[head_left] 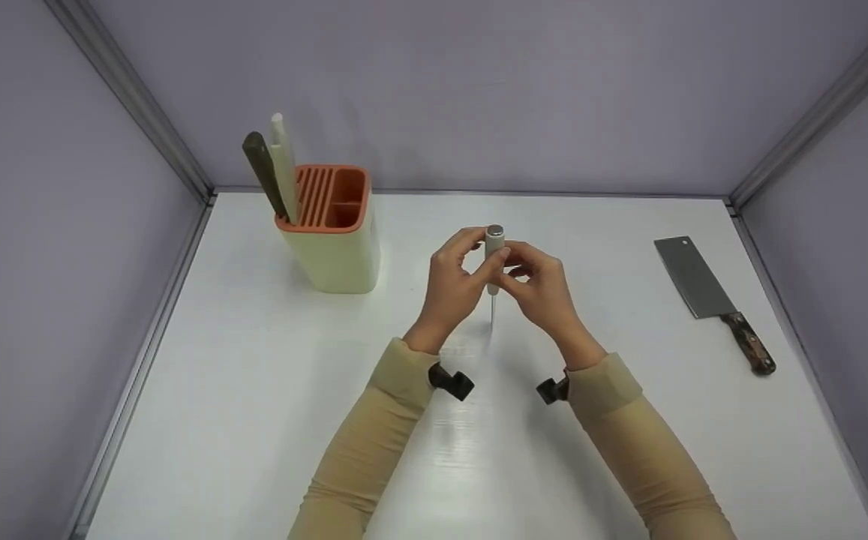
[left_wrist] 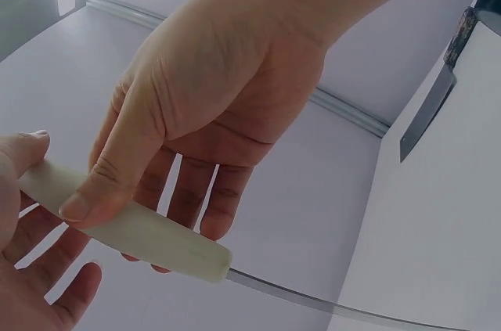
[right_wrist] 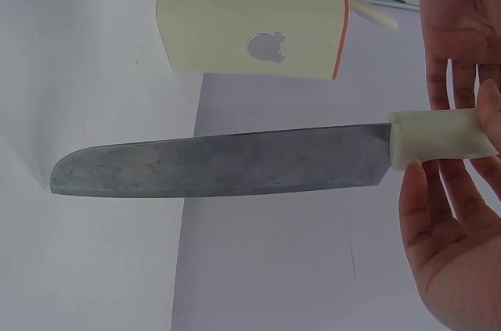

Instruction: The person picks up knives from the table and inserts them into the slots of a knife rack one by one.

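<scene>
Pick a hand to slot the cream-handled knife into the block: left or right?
Left, probably. Both hands pinch the knife handle, but the left hand is on the side of the knife block. The right hand sits nearer the cleaver.

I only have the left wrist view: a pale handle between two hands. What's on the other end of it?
Observer: A long, broad grey blade. It is a knife, held at the handle by both the left hand and the right hand.
Operator: How is it oriented?
Observer: Upright in the head view, handle up, tip pointing down at the white table.
Operator: Anything off to the left?
Observer: A cream knife block with an orange top stands at the far left, with two handles sticking out of it.
</scene>
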The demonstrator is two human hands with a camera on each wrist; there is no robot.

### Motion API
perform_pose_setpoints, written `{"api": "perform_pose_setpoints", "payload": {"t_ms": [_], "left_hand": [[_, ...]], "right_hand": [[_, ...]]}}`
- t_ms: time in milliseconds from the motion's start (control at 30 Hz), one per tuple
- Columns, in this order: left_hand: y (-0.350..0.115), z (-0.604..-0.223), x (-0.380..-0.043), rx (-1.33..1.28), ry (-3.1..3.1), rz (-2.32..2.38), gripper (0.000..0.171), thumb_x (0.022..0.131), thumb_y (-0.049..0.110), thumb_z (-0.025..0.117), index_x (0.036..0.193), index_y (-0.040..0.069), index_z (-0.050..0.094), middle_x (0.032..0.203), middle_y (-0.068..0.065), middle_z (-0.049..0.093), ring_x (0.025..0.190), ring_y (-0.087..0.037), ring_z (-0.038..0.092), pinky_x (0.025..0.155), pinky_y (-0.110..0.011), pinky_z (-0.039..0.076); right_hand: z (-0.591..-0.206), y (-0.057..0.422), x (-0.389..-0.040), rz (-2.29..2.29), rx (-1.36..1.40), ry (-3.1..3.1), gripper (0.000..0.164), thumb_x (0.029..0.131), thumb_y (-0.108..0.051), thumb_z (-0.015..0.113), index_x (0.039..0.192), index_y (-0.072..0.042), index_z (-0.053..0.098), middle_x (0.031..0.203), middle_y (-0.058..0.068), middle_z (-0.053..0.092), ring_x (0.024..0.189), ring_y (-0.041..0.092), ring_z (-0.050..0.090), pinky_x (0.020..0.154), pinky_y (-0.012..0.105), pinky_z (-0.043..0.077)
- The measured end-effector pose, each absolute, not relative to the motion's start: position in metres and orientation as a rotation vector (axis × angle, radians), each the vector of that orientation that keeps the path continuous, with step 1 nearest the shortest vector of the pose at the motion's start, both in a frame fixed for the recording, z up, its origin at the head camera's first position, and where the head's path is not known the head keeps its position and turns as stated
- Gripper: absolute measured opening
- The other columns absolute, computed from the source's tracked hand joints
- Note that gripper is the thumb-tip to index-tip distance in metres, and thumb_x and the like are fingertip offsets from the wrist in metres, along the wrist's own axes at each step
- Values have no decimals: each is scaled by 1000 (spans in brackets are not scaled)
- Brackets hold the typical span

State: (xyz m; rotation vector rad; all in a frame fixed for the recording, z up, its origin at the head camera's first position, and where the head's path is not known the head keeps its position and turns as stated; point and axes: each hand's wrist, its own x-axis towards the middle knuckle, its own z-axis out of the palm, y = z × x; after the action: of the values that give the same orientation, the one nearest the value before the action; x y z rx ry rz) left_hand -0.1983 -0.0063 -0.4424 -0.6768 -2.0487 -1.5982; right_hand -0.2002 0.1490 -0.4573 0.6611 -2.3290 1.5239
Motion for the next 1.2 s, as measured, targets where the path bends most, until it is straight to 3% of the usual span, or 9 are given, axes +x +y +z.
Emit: {"api": "perform_pose_setpoints", "payload": {"t_ms": [433,733,1000,1200], "left_hand": [[-12,-437,-198,-680,-2056,-1653,31,98,17,63,123,1,64,113,-9,67,106,-20,63,92,-31,49],[-19,-432,-201,-635,-2030,-1722,27,97,1,59,122,-8,60,109,-19,66,103,-24,64,89,-32,51],[-32,-431,-205,-630,-1981,-1711,25,100,4,56,124,-3,58,106,-13,65,98,-22,63,82,-33,53],[-39,-431,-206,-653,-1919,-1737,23,103,5,50,122,-6,54,101,-18,61,93,-23,62,81,-34,54]], "right_hand": [[-459,137,-199,1529,641,-2235,33,86,-9,76,116,-1,69,110,10,69,97,23,67,76,39,56],[-433,129,-180,1557,732,-2221,28,88,4,70,115,8,66,110,20,67,98,36,66,80,30,55],[-432,131,-177,1604,790,-2215,22,90,7,65,112,11,65,109,23,64,100,36,64,79,28,54],[-437,135,-178,1625,747,-2235,21,92,6,63,113,9,66,111,22,64,100,34,65,79,25,53]]}}
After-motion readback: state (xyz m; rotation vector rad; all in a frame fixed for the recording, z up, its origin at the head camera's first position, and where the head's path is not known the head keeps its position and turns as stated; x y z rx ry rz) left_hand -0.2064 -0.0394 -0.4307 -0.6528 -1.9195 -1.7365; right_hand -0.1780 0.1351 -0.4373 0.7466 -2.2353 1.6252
